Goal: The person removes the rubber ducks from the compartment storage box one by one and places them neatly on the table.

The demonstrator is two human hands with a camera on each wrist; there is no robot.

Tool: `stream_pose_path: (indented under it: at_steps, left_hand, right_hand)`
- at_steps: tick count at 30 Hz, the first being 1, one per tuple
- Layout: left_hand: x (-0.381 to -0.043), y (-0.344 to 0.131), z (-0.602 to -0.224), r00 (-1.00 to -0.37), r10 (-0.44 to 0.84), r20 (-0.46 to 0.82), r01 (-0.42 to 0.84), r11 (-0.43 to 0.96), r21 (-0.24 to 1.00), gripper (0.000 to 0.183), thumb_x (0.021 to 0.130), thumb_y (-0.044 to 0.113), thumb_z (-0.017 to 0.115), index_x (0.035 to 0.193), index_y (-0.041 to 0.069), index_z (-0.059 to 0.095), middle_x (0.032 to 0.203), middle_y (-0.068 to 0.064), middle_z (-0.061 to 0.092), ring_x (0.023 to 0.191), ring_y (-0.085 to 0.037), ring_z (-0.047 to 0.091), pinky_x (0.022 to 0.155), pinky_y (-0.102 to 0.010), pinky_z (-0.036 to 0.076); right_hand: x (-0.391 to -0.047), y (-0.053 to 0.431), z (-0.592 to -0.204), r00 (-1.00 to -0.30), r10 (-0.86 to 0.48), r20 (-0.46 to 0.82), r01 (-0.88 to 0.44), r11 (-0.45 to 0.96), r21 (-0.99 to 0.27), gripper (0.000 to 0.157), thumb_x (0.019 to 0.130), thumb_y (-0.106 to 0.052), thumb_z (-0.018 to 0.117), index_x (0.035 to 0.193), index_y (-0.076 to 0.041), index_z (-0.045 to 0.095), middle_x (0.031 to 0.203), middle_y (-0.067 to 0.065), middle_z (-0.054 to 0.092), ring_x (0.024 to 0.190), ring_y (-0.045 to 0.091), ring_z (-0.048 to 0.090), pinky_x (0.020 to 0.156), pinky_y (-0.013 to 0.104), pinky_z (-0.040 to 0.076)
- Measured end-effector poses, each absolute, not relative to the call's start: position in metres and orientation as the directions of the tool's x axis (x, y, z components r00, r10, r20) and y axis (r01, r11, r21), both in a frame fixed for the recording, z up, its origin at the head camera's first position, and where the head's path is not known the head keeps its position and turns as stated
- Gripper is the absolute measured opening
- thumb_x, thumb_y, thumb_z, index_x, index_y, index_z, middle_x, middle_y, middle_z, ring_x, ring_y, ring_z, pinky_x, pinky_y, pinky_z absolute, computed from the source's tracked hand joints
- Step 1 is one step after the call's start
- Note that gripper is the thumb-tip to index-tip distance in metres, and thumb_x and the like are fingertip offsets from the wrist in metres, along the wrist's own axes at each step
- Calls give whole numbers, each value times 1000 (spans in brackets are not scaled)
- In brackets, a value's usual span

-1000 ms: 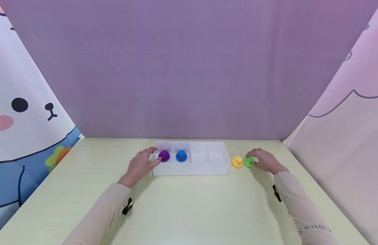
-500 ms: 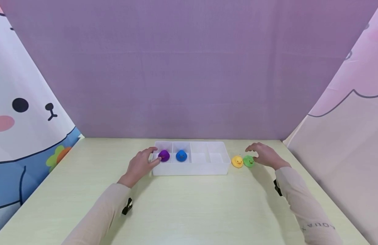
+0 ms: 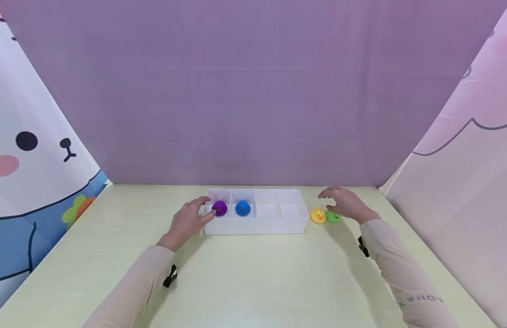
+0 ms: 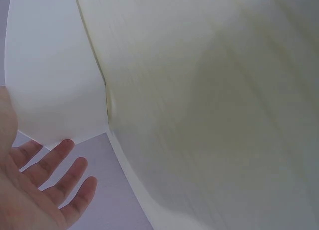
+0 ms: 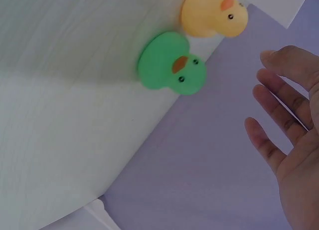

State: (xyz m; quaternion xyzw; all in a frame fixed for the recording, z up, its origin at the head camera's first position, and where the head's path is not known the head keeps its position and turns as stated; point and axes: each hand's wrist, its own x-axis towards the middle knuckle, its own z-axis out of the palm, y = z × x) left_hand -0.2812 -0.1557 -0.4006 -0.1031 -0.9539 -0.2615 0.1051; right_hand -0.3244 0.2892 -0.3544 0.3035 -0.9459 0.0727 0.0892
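My left hand (image 3: 189, 224) is at the left end of a white divided box (image 3: 255, 226), fingertips and thumb right at its rim. In the left wrist view its fingers (image 4: 65, 175) are spread and only slightly bent beside the box's white wall (image 4: 55, 80). A purple rubber duck (image 3: 219, 208) sits in the leftmost compartment, and a blue duck (image 3: 243, 208) in the one beside it. My right hand (image 3: 347, 203) hovers over a green duck (image 3: 333, 217), fingers apart and holding nothing. Left of the green duck stands a yellow duck (image 3: 318, 216), just right of the box.
The two right compartments (image 3: 289, 210) of the box show bare floors. Pale tabletop (image 3: 253, 278) stretches in front of the box. A purple cloth wall (image 3: 253, 95) rises behind the table, with printed cartoon cloths (image 3: 36, 182) at the sides.
My right hand lets go of the green duck, rises off it and shifts left toward the yellow duck. My left hand stays at the box's end.
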Motion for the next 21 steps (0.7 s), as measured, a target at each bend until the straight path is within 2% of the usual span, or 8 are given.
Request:
stream_pose_path:
  at_steps: [15, 21]
  left_hand:
    - [-283, -156, -401, -956, 143, 255, 253, 841, 478, 52, 86, 38, 57, 129, 11, 49, 126, -13, 56, 107, -37, 55, 75, -49, 50]
    - [-283, -156, -402, -957, 143, 254, 252, 843, 476, 52, 85, 39, 57, 129, 11, 49, 126, -13, 57, 107, -37, 55, 75, -49, 50]
  right_hand:
    - [-326, 243, -347, -788, -585, 190, -607, 790, -86, 33, 76, -5, 69, 109, -8, 65, 111, 6, 65, 104, 26, 59, 87, 42, 48]
    - [-324, 222, -338, -763, -621, 180, -640, 764, -81, 32, 77, -5, 69, 108, -9, 65, 110, 6, 65, 104, 26, 59, 88, 41, 48]
